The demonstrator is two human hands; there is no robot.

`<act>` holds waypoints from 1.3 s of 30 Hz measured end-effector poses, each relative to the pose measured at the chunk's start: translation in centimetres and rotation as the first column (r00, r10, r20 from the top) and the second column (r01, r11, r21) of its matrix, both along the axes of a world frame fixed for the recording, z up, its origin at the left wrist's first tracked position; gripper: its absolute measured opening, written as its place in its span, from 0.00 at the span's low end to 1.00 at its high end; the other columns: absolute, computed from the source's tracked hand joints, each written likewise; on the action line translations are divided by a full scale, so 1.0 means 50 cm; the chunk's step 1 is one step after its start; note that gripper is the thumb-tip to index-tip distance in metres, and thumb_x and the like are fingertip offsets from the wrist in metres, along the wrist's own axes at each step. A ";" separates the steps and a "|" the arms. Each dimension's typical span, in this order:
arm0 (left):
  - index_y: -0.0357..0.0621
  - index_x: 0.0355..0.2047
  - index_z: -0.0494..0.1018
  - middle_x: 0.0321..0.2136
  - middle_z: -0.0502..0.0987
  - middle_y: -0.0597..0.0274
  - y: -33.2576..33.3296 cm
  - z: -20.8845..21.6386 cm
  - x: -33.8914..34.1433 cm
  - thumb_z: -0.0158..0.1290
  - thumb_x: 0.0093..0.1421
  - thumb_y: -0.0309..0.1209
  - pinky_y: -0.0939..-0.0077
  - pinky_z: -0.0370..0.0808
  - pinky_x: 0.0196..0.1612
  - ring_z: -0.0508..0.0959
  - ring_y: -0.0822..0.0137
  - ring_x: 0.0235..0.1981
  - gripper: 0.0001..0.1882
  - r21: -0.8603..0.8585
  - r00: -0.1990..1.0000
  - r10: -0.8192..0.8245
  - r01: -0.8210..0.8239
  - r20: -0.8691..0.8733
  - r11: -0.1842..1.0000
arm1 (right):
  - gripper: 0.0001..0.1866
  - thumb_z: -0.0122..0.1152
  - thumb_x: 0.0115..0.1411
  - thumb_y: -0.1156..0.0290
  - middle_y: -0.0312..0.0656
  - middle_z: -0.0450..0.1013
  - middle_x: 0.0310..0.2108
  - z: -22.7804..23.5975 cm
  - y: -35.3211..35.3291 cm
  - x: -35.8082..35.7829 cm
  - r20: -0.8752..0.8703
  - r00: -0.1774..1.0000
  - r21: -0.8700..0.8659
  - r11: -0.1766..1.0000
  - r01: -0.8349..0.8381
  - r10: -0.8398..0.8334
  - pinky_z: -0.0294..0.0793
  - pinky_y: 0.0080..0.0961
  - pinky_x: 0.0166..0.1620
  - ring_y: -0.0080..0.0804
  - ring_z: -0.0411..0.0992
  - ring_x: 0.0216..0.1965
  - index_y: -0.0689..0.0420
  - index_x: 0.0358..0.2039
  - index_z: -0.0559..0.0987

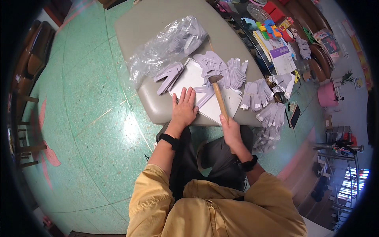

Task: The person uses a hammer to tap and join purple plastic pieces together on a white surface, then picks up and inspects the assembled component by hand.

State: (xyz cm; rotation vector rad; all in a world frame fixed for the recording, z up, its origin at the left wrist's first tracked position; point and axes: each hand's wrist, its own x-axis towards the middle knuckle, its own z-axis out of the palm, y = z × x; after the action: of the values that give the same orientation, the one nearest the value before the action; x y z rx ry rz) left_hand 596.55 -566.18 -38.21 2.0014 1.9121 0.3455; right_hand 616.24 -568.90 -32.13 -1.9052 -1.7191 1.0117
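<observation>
My left hand [184, 110] lies flat, fingers stretched out, on a white board [185, 80], its fingertips at the edge of a pale lavender V-shaped piece [205, 98]. Wrapped around the wooden handle of a hammer [219, 98] is my right hand [232, 134]. The hammer's dark head is over the board, beside the V-shaped piece; whether it touches anything I cannot tell. A small stack of V-shaped pieces [170, 77] sits left of the board. Fanned stacks of lavender pieces [235, 74] spread over its far right part.
A clear plastic bag [158, 53] with more lavender pieces rests on the grey padded bench [148, 25]. Further bundles [256, 94] line the bench's right edge. Beyond are papers [281, 55], colourful toy blocks [270, 29], a phone [295, 115] and a pink bucket [327, 94].
</observation>
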 end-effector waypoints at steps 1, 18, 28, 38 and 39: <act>0.46 0.62 0.48 0.64 0.48 0.63 0.001 -0.003 0.000 0.48 0.55 0.42 0.48 0.39 0.63 0.44 0.61 0.65 0.36 0.021 1.000 0.007 -0.007 -0.006 1.000 | 0.27 0.47 0.60 0.49 0.59 0.70 0.23 -0.014 -0.008 -0.013 -0.008 1.000 0.046 0.999 0.025 -0.024 0.67 0.41 0.34 0.58 0.70 0.30 0.67 0.28 0.72; 0.41 0.63 0.42 0.63 0.49 0.60 0.000 0.015 0.009 0.51 0.53 0.40 0.51 0.34 0.64 0.44 0.62 0.65 0.43 0.011 0.992 0.037 -0.039 0.117 0.999 | 0.26 0.47 0.60 0.51 0.60 0.70 0.22 -0.014 -0.009 -0.024 0.030 1.000 -0.007 1.000 -0.002 0.002 0.67 0.43 0.35 0.58 0.70 0.30 0.67 0.27 0.73; 0.45 0.61 0.49 0.60 0.56 0.60 0.017 0.039 0.022 0.52 0.49 0.39 0.47 0.37 0.63 0.51 0.61 0.63 0.40 0.072 0.991 0.059 -0.068 0.121 0.995 | 0.24 0.49 0.61 0.53 0.45 0.65 0.14 -0.088 -0.031 0.036 0.160 0.987 0.025 1.000 -0.016 0.012 0.66 0.31 0.25 0.31 0.68 0.18 0.66 0.26 0.71; 0.41 0.32 0.71 0.33 0.74 0.60 0.090 0.039 0.035 0.57 0.48 0.30 0.63 0.67 0.43 0.73 0.60 0.38 0.11 0.120 0.991 0.128 -0.130 0.027 0.984 | 0.23 0.50 0.60 0.51 0.30 0.59 0.11 0.013 -0.047 0.058 -0.292 0.895 -0.365 0.904 0.223 -0.338 0.56 0.19 0.14 0.18 0.57 0.10 0.57 0.19 0.68; 0.41 0.32 0.71 0.33 0.74 0.60 0.090 0.031 0.032 0.57 0.48 0.30 0.63 0.67 0.43 0.73 0.60 0.38 0.11 0.119 0.992 0.123 -0.126 0.029 0.985 | 0.22 0.49 0.60 0.50 0.29 0.58 0.10 0.014 -0.048 0.066 -0.296 0.891 -0.389 0.895 0.217 -0.345 0.54 0.17 0.12 0.16 0.55 0.09 0.55 0.19 0.67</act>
State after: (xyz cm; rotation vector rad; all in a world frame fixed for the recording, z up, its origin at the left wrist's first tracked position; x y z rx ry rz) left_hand 598.16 -561.69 -36.68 1.9474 2.0533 0.5249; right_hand 619.55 -571.31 -31.41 -1.9460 -1.0685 1.5065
